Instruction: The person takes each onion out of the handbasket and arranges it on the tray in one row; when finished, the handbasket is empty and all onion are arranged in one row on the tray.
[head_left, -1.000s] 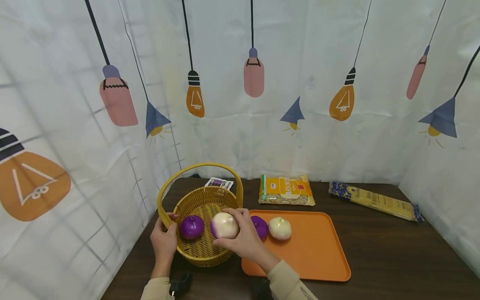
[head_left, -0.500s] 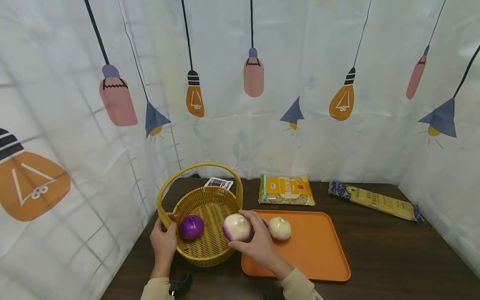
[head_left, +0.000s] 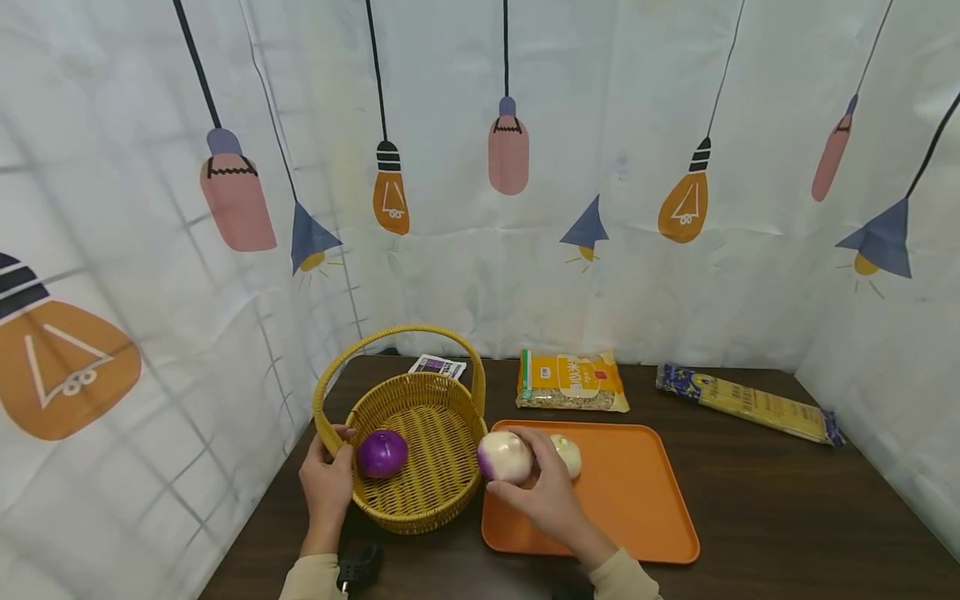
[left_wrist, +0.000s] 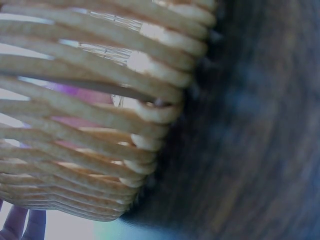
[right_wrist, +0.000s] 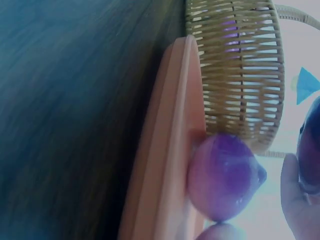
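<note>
My left hand (head_left: 327,483) grips the left side of a yellow woven basket (head_left: 438,442), at the foot of its arched handle. Inside the basket, toward the left, sits a shiny purple onion (head_left: 383,454). Between the thumb and fingers of my right hand (head_left: 553,496) is a white-and-purple onion (head_left: 504,457), held over the left edge of an orange tray (head_left: 626,504). Partly behind that hand, a white onion (head_left: 567,456) lies on the tray. Another purple onion (right_wrist: 222,177) shows on the tray in the right wrist view; the hand hides it in the head view.
A bag of yellow grain (head_left: 572,382) lies behind the tray. At the back right is a long yellow-and-blue packet (head_left: 750,404). A small printed packet (head_left: 437,365) lies behind the basket, and a patterned curtain (head_left: 450,283) surrounds the dark table (head_left: 780,500).
My right hand has carried the white-and-purple onion rightward, from over the basket to over the tray's left edge. The left hand and basket have stayed put.
</note>
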